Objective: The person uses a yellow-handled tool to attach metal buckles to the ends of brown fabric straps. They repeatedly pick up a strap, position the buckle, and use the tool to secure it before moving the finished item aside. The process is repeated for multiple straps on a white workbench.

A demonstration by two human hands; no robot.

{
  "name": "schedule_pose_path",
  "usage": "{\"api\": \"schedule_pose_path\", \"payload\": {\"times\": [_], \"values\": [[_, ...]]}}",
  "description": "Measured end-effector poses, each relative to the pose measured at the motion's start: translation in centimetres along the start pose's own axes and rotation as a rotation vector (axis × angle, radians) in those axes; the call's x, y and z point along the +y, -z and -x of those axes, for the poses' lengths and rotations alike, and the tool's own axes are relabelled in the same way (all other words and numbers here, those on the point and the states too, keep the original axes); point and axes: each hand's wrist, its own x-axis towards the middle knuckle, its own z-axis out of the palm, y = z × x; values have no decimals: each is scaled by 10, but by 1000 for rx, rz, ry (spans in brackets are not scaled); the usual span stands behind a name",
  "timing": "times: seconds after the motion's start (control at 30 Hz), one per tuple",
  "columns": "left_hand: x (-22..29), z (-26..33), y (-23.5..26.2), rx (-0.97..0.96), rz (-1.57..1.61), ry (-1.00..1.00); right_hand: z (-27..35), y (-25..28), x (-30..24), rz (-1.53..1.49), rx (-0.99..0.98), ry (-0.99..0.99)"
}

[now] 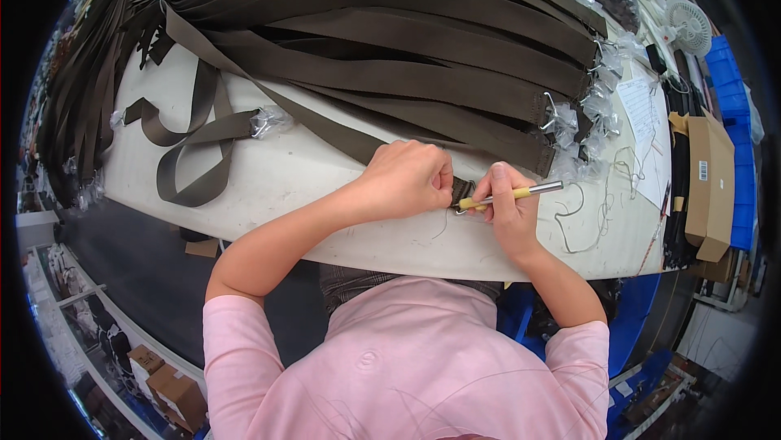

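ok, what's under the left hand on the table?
The left hand presses down the end of an olive webbing strap on the white table. A metal buckle peeks out beside it; the strap end under the palm is hidden.

The strap end [460,190] and the tool's tip [460,205] lie mostly hidden between the hands.

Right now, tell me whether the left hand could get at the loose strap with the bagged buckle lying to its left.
Probably yes. The left hand presses the strap end, and bare table lies between it and the loose strap; nothing blocks the way, though it would have to let go first.
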Motion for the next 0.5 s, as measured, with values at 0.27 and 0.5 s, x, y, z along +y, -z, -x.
{"api": "schedule_pose_path", "payload": {"times": [0.27, 0.5], "values": [[-3, -2, 5, -58, 62, 12, -3, -4, -1, 16, 22, 8], [-2, -2, 6, -67, 59, 20, -3, -3, 1, 50, 0, 21]]}}
